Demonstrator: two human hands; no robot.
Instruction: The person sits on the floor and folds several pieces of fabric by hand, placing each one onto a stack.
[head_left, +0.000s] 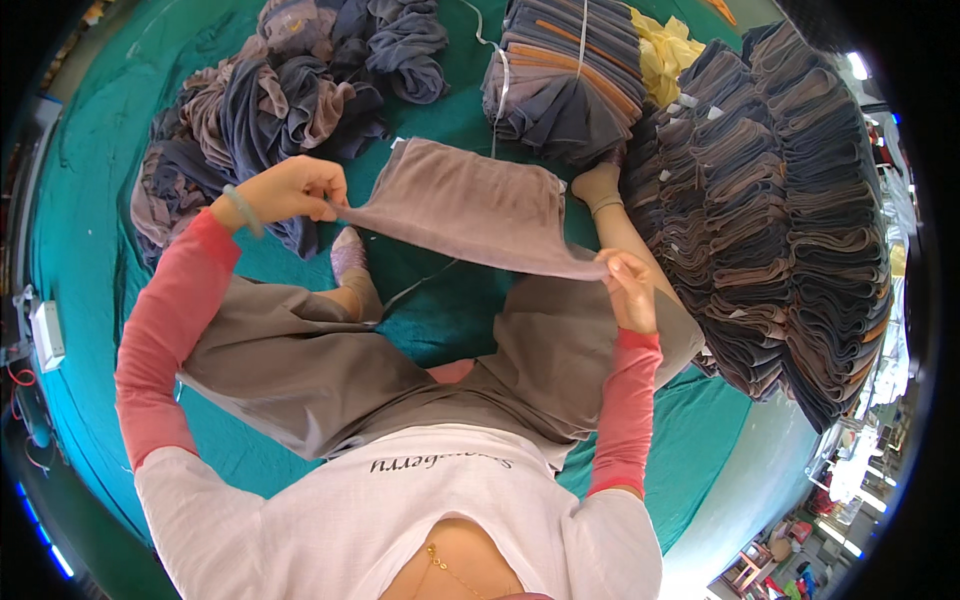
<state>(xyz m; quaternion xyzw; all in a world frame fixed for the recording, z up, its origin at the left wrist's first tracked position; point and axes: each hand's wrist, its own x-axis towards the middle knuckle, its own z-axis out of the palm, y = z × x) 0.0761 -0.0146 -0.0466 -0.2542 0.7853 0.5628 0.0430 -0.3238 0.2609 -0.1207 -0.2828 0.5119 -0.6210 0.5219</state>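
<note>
A mauve-brown cloth (469, 202), looking like a towel, is stretched between my two hands over the green sheet. My left hand (296, 191) pinches its near left corner between thumb and fingers. At the near right corner, my right hand (628, 281) grips the edge in the same way. The cloth's far part appears to rest on a flat stack of similar cloth, with a small white tag at its far left corner. What lies beneath the cloth is mostly hidden.
A heap of crumpled grey and mauve cloths (277, 112) lies far left. Beyond the cloth sits a bundle of folded cloths (566, 75) tied with white strapping (504, 75). Tall folded stacks (765, 202) stand right, beside yellow plastic (667, 52). My legs spread across the green sheet (442, 315).
</note>
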